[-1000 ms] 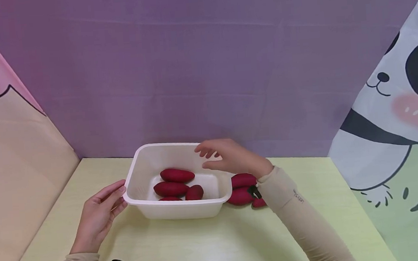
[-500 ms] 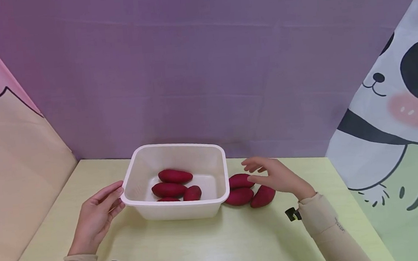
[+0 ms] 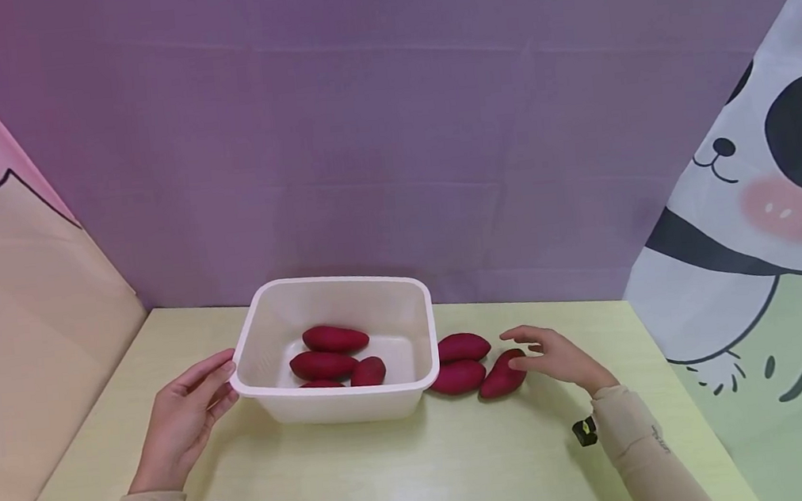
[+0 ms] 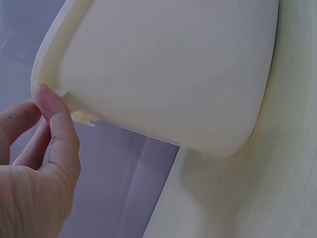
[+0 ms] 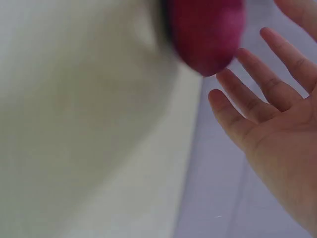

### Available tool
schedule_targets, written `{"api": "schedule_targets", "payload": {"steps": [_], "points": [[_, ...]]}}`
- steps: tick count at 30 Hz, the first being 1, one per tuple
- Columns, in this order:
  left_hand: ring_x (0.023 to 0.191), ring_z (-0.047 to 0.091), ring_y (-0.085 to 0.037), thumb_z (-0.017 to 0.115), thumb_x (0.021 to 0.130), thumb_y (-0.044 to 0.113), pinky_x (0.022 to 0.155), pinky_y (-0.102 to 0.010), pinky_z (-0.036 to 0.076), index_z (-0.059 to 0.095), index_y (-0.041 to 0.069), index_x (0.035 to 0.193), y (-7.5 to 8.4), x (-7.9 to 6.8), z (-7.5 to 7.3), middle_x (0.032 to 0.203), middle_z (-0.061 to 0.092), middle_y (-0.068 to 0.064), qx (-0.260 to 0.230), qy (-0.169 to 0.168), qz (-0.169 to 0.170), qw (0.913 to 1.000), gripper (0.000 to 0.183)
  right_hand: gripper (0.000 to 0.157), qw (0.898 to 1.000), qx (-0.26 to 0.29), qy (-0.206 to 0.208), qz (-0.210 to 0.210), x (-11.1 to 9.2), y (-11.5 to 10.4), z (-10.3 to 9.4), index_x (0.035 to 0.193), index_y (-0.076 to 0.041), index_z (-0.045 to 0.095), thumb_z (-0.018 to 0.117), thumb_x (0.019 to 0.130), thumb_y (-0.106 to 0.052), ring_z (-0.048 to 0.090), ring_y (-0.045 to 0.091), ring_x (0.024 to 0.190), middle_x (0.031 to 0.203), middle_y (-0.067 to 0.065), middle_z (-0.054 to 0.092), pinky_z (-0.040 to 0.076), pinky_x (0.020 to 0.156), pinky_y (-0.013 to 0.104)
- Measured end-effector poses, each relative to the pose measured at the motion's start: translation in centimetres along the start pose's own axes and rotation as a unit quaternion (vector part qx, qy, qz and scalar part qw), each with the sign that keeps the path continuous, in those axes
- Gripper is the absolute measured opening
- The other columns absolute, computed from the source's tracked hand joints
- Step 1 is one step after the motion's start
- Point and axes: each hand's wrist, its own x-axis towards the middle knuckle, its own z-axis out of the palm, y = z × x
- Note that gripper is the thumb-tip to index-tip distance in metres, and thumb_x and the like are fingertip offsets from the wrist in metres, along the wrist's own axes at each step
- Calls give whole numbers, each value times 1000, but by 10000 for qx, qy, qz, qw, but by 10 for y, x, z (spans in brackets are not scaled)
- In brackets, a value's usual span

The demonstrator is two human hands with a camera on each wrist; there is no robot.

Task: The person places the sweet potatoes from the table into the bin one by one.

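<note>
My right grip [image 3: 557, 358], fingers apart, has moved from the tub [image 3: 343, 406] to the rightmost potato [image 3: 501, 380], unheld; my left grip [image 3: 181, 422] pinches the tub.

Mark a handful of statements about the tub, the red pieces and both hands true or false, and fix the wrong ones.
1. The left hand pinches the rim of the white tub. True.
2. Four red pieces show inside the tub. True.
3. The right hand grips the tub. False: it is by the rightmost loose red piece.
4. All loose pieces lie left of the tub. False: three lie on the table to its right.
</note>
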Motion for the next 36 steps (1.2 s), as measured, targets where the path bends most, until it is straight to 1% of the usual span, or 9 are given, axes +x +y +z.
{"api": "schedule_targets", "payload": {"steps": [2,5,11,17,24,28,32,36], "points": [[84,69,-12,70,94,5,77,-23,59,77,10,113,0,0,0,102,73,0,18,-7,16,10000,21,51,9996,240,-48,156,-1,9,1,137,-2,58,75,93,-21,48,41,129,138,15,56,38,108,57],[84,69,-12,70,95,5,77,-23,59,76,9,114,1,0,-1,102,73,0,38,-11,18,10000,21,52,9983,462,-111,341,-2,17,3,138,-4,57,75,93,-23,51,37,127,140,15,55,42,106,52],[83,69,-12,70,94,5,76,-23,59,77,10,114,0,1,-1,102,72,0,42,13,-9,10000,22,53,9973,569,-153,431,-4,29,3,139,-4,57,74,93,-24,57,33,121,139,15,56,46,102,46],[83,69,-12,69,95,3,76,-23,59,77,9,113,-1,0,-2,102,73,-1,-53,4,-12,10000,21,51,9960,580,-266,627,-9,37,-3,138,-8,58,73,94,-27,58,29,122,138,12,57,46,102,44],[84,69,-13,69,95,4,76,-23,59,76,9,115,1,0,-1,103,73,-2,-42,11,-31,10000,22,47,9922,827,-761,545,-20,37,-11,139,-5,57,70,96,-19,58,30,120,134,10,60,50,97,34],[84,70,-13,69,94,4,76,-23,59,76,9,115,1,0,-1,103,73,-1,-40,13,-29,10000,22,49,9890,981,-1000,481,-26,36,-12,139,-2,55,70,94,-13,59,28,118,135,14,59,52,95,32],[84,70,-13,69,94,3,76,-23,59,77,9,114,1,0,-1,103,73,-1,-52,4,-11,10000,22,49,9882,1024,-1077,365,-29,38,-12,139,1,53,69,94,-10,60,26,117,134,18,59,52,95,30],[84,70,-13,69,94,3,76,-23,59,76,9,115,1,-1,0,104,73,-2,-60,-4,-10,10000,23,48,9878,1114,-1035,322,-30,40,-12,137,4,53,69,94,-10,61,26,115,133,18,59,53,94,31]]}}
